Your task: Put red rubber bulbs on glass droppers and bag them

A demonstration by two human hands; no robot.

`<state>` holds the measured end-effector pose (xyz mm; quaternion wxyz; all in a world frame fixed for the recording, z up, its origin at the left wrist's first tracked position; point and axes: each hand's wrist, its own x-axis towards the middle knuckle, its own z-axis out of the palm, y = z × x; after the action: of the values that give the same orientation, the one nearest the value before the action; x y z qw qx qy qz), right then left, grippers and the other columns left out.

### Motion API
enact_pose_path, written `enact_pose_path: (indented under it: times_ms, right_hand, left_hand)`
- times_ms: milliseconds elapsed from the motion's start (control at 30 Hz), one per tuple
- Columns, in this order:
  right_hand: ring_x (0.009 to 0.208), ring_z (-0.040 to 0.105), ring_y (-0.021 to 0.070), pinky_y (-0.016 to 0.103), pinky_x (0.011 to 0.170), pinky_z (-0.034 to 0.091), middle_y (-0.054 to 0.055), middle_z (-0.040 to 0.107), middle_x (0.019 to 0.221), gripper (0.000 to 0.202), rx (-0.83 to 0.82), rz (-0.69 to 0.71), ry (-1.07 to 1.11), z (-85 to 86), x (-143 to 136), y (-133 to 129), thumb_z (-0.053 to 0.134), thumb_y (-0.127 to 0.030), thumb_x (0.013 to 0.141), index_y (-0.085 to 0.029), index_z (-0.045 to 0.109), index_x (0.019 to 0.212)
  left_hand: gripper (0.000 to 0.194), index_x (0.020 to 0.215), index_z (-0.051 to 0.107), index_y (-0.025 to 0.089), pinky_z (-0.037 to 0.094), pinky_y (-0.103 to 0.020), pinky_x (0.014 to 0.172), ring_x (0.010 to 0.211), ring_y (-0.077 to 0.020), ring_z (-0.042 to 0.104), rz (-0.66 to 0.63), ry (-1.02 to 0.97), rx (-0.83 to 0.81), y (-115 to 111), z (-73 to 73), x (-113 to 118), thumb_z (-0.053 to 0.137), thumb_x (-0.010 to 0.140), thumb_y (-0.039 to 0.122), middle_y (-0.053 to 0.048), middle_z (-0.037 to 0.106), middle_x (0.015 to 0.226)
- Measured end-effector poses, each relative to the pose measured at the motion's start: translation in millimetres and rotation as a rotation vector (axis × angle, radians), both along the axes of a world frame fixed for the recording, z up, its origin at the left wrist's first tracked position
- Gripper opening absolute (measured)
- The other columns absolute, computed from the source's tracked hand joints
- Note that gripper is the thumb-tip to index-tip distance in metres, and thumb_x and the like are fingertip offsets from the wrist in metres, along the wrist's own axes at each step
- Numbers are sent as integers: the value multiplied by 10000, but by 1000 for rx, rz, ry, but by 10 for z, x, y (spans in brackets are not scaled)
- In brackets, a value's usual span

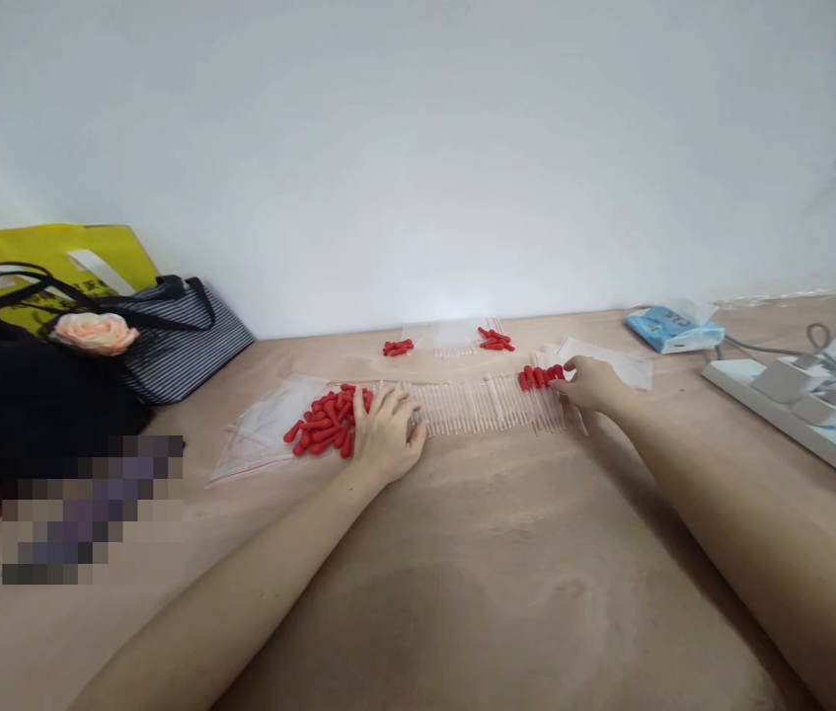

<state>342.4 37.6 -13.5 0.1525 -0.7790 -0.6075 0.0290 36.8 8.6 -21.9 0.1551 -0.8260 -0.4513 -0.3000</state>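
Observation:
A row of thin clear tubes (462, 407) lies side by side across the table. My left hand (388, 430) rests over the row's left end, fingers apart, beside a pile of red rubber bulbs (325, 420) on a clear plastic bag (259, 430). At the row's right end, several red bulbs (536, 376) sit in a line at the tubes' tops. The fingertips of my right hand (587, 385) are closed at the rightmost bulb; what they pinch is too small to make out. Another clear bag (610, 363) lies behind that hand.
Farther back lie two small groups of red bulbs (398, 348) (495, 340) with a clear bag (454, 336) between. A blue tissue pack (673, 329) and a power strip (795, 405) are right. Bags (181, 341) and a pixelated object (92, 509) are left.

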Motion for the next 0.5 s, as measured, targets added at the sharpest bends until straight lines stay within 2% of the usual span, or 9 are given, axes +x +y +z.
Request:
enact_pose_path:
  times_ms: [167,267,367,500]
  right_hand:
    - [836,584,232,288,671,415,133,641,860,368,38,4,-22,-20,18,5,508,-321,736,-86,562,1012]
    - [812,579,224,283,620,402,114,636,865,334,88,16,-40,21,-37,-19,488,-346,733,-132,578,972]
    - [723,574,184,255,571,386,62,639,806,259,88,125,8,90,-143,-66,511,-352,702,-182,593,880]
    - [660,564,153,229,528,364,17,637,736,114,19,243,21,149,-256,-135,524,-270,658,-210,595,723]
  left_hand:
    - [133,817,587,210,168,-619,932,1025,-291,470,-8,-2,0,-1,-11,-7,524,735,294,-74,609,965]
    - [141,814,591,207,163,-627,927,1016,-292,475,-6,-6,-18,1,-2,-4,514,748,305,-77,610,960]
    - [144,813,595,204,164,-632,920,1003,-292,484,-2,-9,-38,-2,15,0,503,759,302,-79,613,958]
    - [148,835,588,205,169,-640,908,997,-292,488,22,-15,-51,-8,25,1,505,758,300,-81,615,954]
